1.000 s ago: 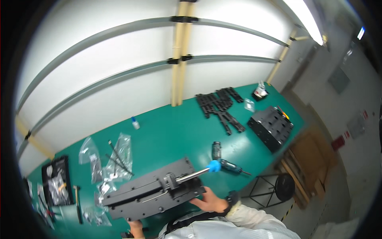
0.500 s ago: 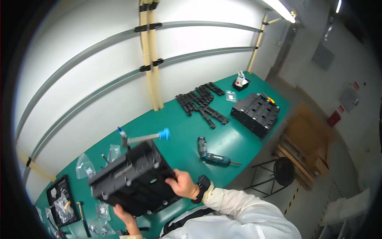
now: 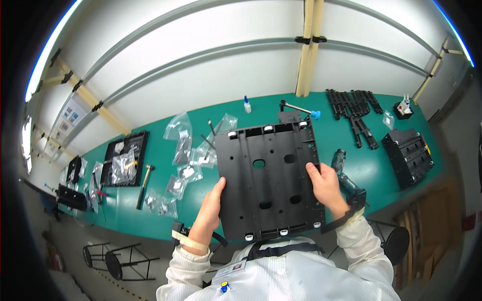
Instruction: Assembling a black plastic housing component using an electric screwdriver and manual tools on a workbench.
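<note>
Black box-like unit (image 3: 271, 175): one, over near edge of green table (image 3: 369, 165), broad face with oval holes toward camera. Left hand (image 3: 211, 203): clamped on unit's left side. Right hand (image 3: 326, 188): clamped on right side, thumb on face. Right of unit: cordless driver (image 3: 339, 160), black bars (image 3: 354, 105), second unit (image 3: 409, 155). Left: clear bags (image 3: 186, 150), hammer (image 3: 144, 188), black tray (image 3: 143, 158). Room: white wall (image 3: 241, 70), grey rails (image 3: 281, 41); black stools (image 3: 114, 265) beside table.
</note>
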`<move>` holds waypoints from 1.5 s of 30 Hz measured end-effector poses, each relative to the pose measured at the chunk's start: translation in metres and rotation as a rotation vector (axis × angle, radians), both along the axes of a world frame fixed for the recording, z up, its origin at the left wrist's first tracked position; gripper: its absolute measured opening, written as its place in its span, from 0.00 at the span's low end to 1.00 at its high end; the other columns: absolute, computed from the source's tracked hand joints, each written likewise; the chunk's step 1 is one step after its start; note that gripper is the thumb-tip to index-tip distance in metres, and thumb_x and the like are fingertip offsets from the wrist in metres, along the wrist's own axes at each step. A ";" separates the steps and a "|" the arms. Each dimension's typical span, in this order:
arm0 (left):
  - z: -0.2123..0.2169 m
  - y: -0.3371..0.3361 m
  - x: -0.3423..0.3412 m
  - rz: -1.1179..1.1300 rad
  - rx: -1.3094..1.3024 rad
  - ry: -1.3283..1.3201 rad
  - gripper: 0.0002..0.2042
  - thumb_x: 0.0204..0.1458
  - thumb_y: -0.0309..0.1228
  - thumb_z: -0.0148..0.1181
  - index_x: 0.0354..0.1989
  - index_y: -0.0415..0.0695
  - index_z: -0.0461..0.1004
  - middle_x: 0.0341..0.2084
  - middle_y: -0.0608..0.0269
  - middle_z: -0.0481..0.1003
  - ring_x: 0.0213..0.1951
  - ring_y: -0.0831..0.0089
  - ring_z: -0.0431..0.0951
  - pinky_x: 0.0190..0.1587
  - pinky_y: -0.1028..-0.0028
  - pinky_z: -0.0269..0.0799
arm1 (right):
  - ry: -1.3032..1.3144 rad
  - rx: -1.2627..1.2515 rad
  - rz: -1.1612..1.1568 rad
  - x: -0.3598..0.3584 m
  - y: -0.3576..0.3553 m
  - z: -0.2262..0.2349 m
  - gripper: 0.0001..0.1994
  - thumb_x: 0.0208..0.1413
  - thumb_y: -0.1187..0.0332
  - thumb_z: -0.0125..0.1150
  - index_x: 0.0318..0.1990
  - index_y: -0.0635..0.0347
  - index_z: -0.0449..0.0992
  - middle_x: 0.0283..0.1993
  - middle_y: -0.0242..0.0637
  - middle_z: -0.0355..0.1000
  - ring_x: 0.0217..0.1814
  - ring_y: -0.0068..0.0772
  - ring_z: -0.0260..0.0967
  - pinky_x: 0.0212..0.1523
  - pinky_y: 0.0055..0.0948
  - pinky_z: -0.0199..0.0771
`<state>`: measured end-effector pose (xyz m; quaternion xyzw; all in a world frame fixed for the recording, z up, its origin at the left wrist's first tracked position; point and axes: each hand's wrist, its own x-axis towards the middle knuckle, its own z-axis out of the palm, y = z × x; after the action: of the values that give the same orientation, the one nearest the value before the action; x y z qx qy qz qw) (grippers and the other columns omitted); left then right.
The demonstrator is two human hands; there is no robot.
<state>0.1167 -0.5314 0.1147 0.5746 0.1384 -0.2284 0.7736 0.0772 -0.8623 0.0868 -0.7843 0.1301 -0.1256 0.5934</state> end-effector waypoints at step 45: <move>-0.032 -0.013 -0.027 -0.052 0.008 0.215 0.26 0.65 0.49 0.53 0.57 0.37 0.70 0.45 0.54 0.79 0.41 0.69 0.83 0.43 0.68 0.82 | 0.429 0.639 0.027 0.013 -0.037 0.032 0.06 0.59 0.69 0.57 0.35 0.63 0.77 0.31 0.34 0.76 0.28 0.28 0.75 0.29 0.29 0.76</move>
<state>0.0892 -0.5444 0.0827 0.5535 0.2066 -0.3081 0.7457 0.0904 -0.8989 0.1191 -0.5701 0.2736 0.0961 0.7687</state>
